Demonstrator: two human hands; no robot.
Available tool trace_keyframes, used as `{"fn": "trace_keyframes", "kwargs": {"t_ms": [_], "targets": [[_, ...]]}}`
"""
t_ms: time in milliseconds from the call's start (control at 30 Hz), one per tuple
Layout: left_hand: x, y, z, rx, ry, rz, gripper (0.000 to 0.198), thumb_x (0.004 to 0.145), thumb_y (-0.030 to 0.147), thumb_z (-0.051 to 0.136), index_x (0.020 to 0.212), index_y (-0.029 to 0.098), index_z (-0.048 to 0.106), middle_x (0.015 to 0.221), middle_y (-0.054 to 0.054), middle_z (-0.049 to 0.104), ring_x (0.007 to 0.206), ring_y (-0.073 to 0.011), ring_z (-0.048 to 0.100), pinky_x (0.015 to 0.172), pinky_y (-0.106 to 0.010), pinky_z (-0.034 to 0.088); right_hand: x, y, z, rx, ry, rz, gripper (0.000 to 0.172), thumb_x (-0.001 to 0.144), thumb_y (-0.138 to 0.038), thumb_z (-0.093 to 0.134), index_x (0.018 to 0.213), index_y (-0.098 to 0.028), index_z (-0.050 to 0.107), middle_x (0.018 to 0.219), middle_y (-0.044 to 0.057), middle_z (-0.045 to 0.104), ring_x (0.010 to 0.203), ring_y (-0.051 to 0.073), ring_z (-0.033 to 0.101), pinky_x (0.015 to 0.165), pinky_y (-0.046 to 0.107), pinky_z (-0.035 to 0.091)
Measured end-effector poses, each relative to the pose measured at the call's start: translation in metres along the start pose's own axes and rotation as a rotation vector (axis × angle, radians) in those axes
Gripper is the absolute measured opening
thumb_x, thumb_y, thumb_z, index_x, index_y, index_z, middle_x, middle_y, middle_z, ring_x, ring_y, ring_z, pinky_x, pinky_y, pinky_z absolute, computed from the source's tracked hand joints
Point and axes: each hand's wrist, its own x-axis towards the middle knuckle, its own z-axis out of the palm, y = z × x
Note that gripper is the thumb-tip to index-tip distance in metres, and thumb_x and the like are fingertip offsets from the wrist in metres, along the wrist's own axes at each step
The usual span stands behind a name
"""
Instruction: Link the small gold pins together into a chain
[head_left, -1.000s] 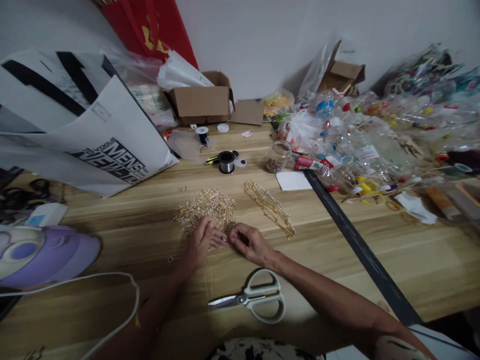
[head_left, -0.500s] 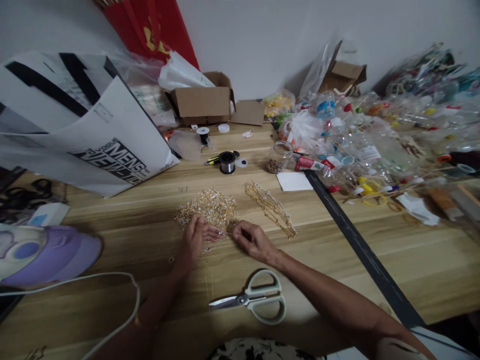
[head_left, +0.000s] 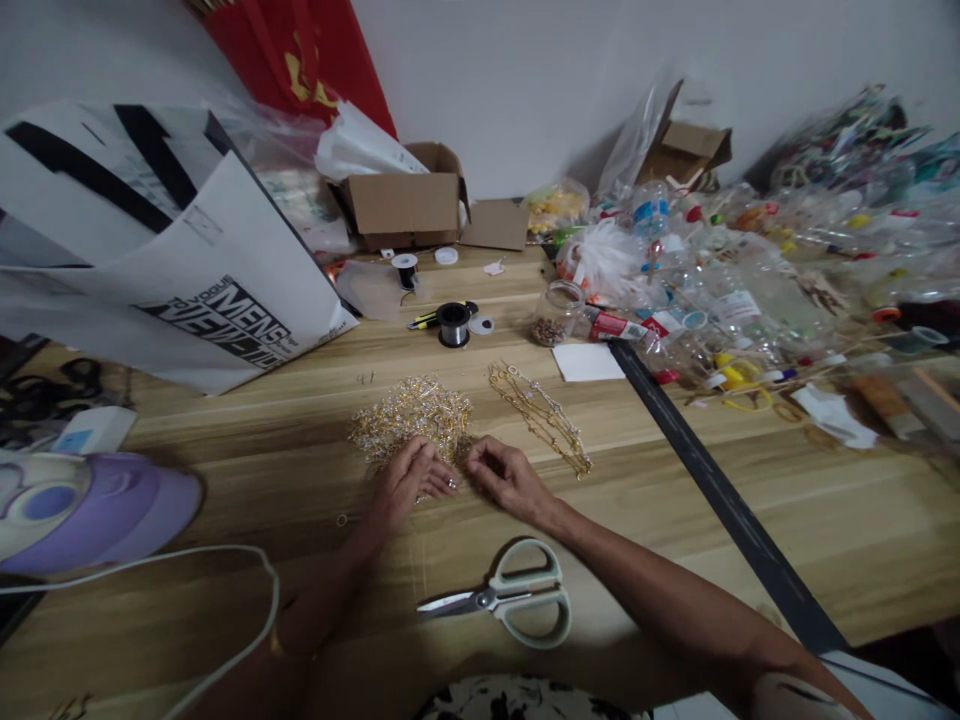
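My left hand and my right hand rest close together on the wooden table, at the near edge of a pile of small gold and clear bead pins. Both hands have their fingers curled in a pinch. A tiny bead piece shows at my left fingertips; what my right fingers pinch is too small to make out. A row of finished gold chain pieces lies just right of the pile, beyond my right hand. Grey-handled scissors lie near my right forearm.
A white printed bag lies at the left, a purple mask and a white cable at the near left. Cardboard box, wire spool, bead jar, white card and a heap of plastic bottles fill the back and right. A black strip runs diagonally.
The thin pin stretched between my two hands half a second ago no longer shows; my left hand has drawn back slightly from the pile and its fingers have closed nearer my right hand.
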Motion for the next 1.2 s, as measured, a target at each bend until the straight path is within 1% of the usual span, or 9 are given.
{"fn": "trace_keyframes", "kwargs": {"t_ms": [100, 233, 300, 500, 633, 767, 967, 1067, 1200], "targets": [[0.001, 0.001, -0.001, 0.016, -0.054, 0.003, 0.043, 0.076, 0.058, 0.054, 0.078, 0.015, 0.050, 0.070, -0.006, 0.069, 0.059, -0.0178, 0.068, 0.054, -0.026, 0.052, 0.000, -0.001, 0.000, 0.014, 0.005, 0.003, 0.024, 0.088, -0.040, 0.051, 0.082, -0.017, 0.051, 0.065, -0.002, 0.050, 0.057, 0.010, 0.043, 0.053, 0.021, 0.034], [0.001, 0.003, -0.003, 0.108, -0.141, 0.042, 0.034, 0.074, 0.046, 0.063, 0.080, 0.012, 0.061, 0.073, -0.006, 0.069, 0.066, -0.0167, 0.067, 0.062, -0.026, 0.052, 0.001, -0.002, -0.001, 0.061, 0.024, 0.016, 0.028, 0.088, -0.043, 0.051, 0.081, -0.017, 0.051, 0.063, -0.002, 0.050, 0.055, 0.010, 0.044, 0.052, 0.021, 0.034], [0.002, 0.003, -0.004, 0.132, -0.170, 0.047, 0.032, 0.074, 0.042, 0.064, 0.083, 0.012, 0.065, 0.073, -0.006, 0.069, 0.068, -0.0170, 0.067, 0.064, -0.026, 0.052, 0.002, -0.002, -0.001, 0.101, 0.029, 0.028, 0.030, 0.087, -0.045, 0.052, 0.080, -0.016, 0.051, 0.063, -0.002, 0.051, 0.055, 0.009, 0.045, 0.051, 0.020, 0.035], [0.003, 0.001, -0.006, 0.159, -0.179, 0.021, 0.037, 0.078, 0.043, 0.058, 0.088, 0.009, 0.067, 0.081, -0.010, 0.072, 0.070, -0.0183, 0.067, 0.066, -0.028, 0.052, 0.002, -0.009, 0.001, 0.243, 0.063, 0.091, 0.035, 0.081, -0.050, 0.058, 0.079, -0.016, 0.052, 0.059, -0.003, 0.054, 0.048, 0.007, 0.046, 0.045, 0.018, 0.035], [0.003, 0.000, -0.005, 0.129, -0.179, 0.008, 0.040, 0.077, 0.047, 0.058, 0.087, 0.009, 0.066, 0.079, -0.010, 0.071, 0.070, -0.0193, 0.067, 0.065, -0.029, 0.053, 0.002, -0.014, 0.002, 0.361, 0.049, 0.096, 0.033, 0.079, -0.048, 0.062, 0.078, -0.016, 0.054, 0.063, -0.001, 0.058, 0.051, 0.009, 0.052, 0.045, 0.018, 0.041], [0.001, 0.003, -0.001, 0.169, -0.153, 0.039, 0.039, 0.079, 0.048, 0.054, 0.083, 0.011, 0.064, 0.073, -0.007, 0.070, 0.065, -0.0186, 0.066, 0.061, -0.028, 0.053, 0.002, -0.014, 0.003, 0.463, 0.018, 0.080, 0.031, 0.079, -0.045, 0.064, 0.077, -0.015, 0.056, 0.065, 0.001, 0.062, 0.055, 0.010, 0.058, 0.046, 0.018, 0.046], [-0.002, 0.004, 0.004, 0.366, -0.040, 0.205, 0.033, 0.082, 0.041, 0.049, 0.077, 0.013, 0.065, 0.065, -0.004, 0.067, 0.058, -0.0156, 0.062, 0.055, -0.024, 0.049, 0.001, -0.014, 0.007, 0.526, -0.088, 0.115, 0.031, 0.078, -0.044, 0.065, 0.077, -0.014, 0.056, 0.071, 0.003, 0.065, 0.057, 0.010, 0.063, 0.045, 0.017, 0.047], [-0.002, 0.000, 0.005, 0.443, 0.019, 0.241, 0.031, 0.082, 0.038, 0.046, 0.080, 0.013, 0.066, 0.063, -0.004, 0.066, 0.054, -0.0145, 0.060, 0.053, -0.022, 0.048, -0.001, -0.013, 0.011, 0.525, -0.101, 0.146, 0.032, 0.077, -0.044, 0.066, 0.076, -0.014, 0.054, 0.068, 0.001, 0.064, 0.054, 0.009, 0.062, 0.045, 0.016, 0.047], [-0.002, -0.004, 0.007, 0.529, 0.082, 0.310, 0.029, 0.082, 0.033, 0.045, 0.078, 0.014, 0.066, 0.068, -0.005, 0.067, 0.059, -0.0142, 0.060, 0.057, -0.021, 0.048, -0.002, -0.012, 0.015, 0.516, -0.096, 0.178, 0.034, 0.076, -0.045, 0.067, 0.074, -0.014, 0.054, 0.064, 0.000, 0.062, 0.049, 0.008, 0.058, 0.043, 0.015, 0.045]]}}
